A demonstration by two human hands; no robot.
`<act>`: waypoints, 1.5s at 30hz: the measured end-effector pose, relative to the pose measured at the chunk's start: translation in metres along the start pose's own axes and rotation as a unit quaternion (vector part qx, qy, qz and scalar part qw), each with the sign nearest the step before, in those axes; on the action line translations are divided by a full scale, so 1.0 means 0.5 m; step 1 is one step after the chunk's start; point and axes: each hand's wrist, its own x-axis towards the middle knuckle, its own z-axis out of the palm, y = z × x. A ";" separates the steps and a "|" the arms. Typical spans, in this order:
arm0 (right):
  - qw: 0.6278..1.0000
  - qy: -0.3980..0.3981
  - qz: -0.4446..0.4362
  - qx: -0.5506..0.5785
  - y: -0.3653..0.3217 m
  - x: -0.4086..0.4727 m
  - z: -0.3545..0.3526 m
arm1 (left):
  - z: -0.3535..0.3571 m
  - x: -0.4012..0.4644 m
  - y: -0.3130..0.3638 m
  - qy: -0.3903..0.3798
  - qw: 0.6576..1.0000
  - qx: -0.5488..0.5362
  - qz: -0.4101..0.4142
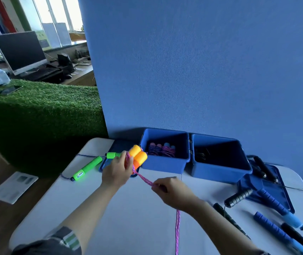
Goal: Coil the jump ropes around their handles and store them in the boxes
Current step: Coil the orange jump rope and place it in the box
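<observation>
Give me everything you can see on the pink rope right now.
The pink rope looks braided, pink with purple flecks. A few turns already wrap the two orange handles, which the left hand grips side by side above the table. From there it runs taut to the right hand, which pinches it, then hangs down out of view.

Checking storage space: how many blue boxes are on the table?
2: left blue box beside the orange handles, holding coiled ropes; right blue box next to it, contents dark, unclear.

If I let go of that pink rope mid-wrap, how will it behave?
Probably floppy: the pink rope hangs limp below the right hand. It likely unwinds from the orange handles, staying taut only between the hands. The braid looks grippy, not slippery.
</observation>
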 end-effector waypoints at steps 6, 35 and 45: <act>0.999 0.030 -0.017 -0.011 0.005 0.024 -0.053 | 0.030 -0.054 0.006 -0.088 0.974 0.019 0.207; 0.949 0.048 0.167 0.263 0.157 0.025 0.040 | -0.010 -0.056 0.102 -0.015 0.971 -0.146 0.191; 0.958 -0.016 0.186 0.218 0.129 0.017 0.076 | 0.024 -0.015 0.115 -0.059 0.991 -0.122 -0.006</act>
